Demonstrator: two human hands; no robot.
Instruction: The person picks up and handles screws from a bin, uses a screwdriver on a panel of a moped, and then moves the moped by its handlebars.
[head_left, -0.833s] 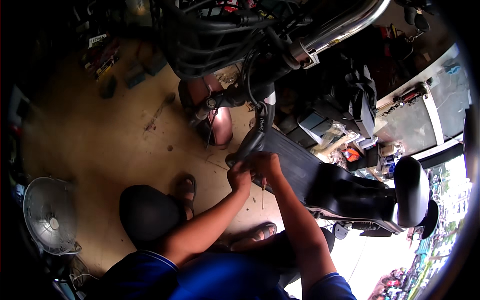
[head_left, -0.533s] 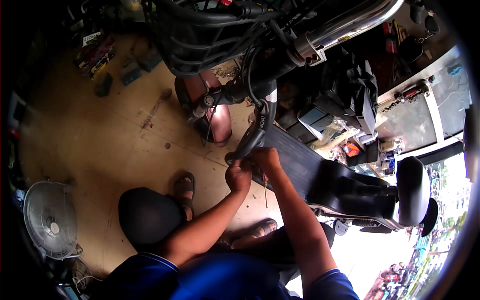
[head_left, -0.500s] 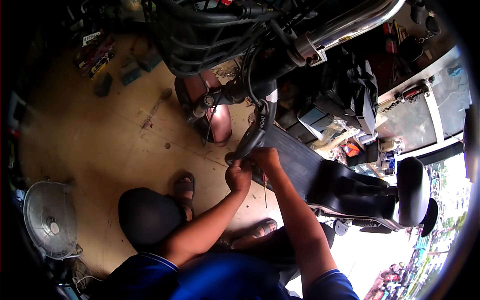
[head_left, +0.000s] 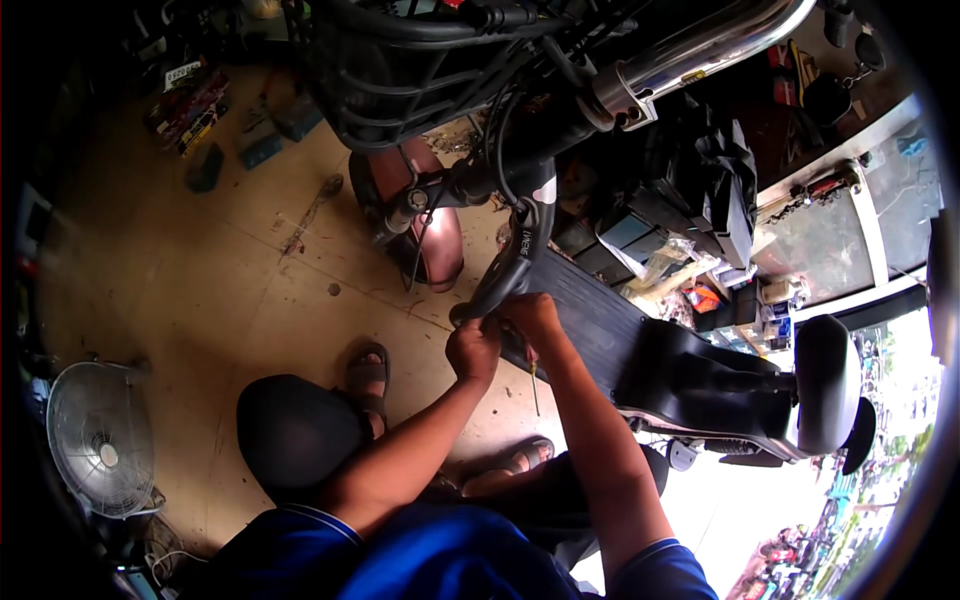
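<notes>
While the left hand [head_left: 473, 350] and the right hand [head_left: 530, 318] meet, with fingers curled, at the near end of the curved black tube [head_left: 518, 255], I cannot tell what exactly they grip. The tube extends forward from them. One thin tool [head_left: 536, 388] points downward from beneath the right hand, and the dark footboard [head_left: 590, 325] lies to its right.
</notes>
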